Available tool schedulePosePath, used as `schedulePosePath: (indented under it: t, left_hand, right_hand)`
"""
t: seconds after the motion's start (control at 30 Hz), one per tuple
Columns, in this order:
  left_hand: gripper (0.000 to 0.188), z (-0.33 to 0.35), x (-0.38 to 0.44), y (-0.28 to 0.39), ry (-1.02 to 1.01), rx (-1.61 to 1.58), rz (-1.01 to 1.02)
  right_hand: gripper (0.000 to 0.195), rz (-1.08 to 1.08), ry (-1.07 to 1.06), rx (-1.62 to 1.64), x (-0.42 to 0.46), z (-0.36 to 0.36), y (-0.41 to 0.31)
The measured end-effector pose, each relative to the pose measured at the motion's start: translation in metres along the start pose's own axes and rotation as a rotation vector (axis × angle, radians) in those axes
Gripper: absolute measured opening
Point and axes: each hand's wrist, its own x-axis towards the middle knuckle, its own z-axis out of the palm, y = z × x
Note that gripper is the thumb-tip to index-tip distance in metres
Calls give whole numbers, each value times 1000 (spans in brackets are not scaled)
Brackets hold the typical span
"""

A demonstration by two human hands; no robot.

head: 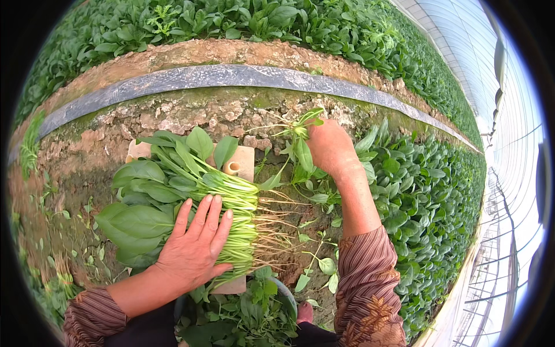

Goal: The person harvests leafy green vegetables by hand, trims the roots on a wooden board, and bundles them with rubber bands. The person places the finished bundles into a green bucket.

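A thick pile of spinach plants [243, 208] lies sideways on a pale board [244, 158], leaves to the left and thin brown roots to the right. My left hand [197, 243] rests flat on the stems, fingers slightly apart, pressing from above without closing around them. Beyond the roots, my right hand [329, 147] is shut on a small clump of spinach [299, 134], whose roots point left. Its fingertips are mostly hidden behind the back of the hand. A short hollow tube [233, 168] stands up from the board near the pile's far side.
Below the board, a bucket [288, 295] holds loose leaves. Growing spinach [416, 186] fills the right side. A dark plastic strip [243, 77] crosses the soil, with more spinach [260, 19] past it. Tied bunches [65, 279] lie at lower left. Scattered leaves [327, 266] litter the ground.
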Motion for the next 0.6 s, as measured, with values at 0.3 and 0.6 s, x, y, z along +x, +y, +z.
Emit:
schedulePosePath:
  t: [0.3, 0.6]
  left_hand:
    - [97, -1, 5, 0, 26, -48, 46]
    - [98, -1, 6, 0, 25, -56, 58]
  right_hand:
    - [20, -89, -504, -255, 20, 160, 17]
    - [19, -111, -507, -655, -13, 250, 86]
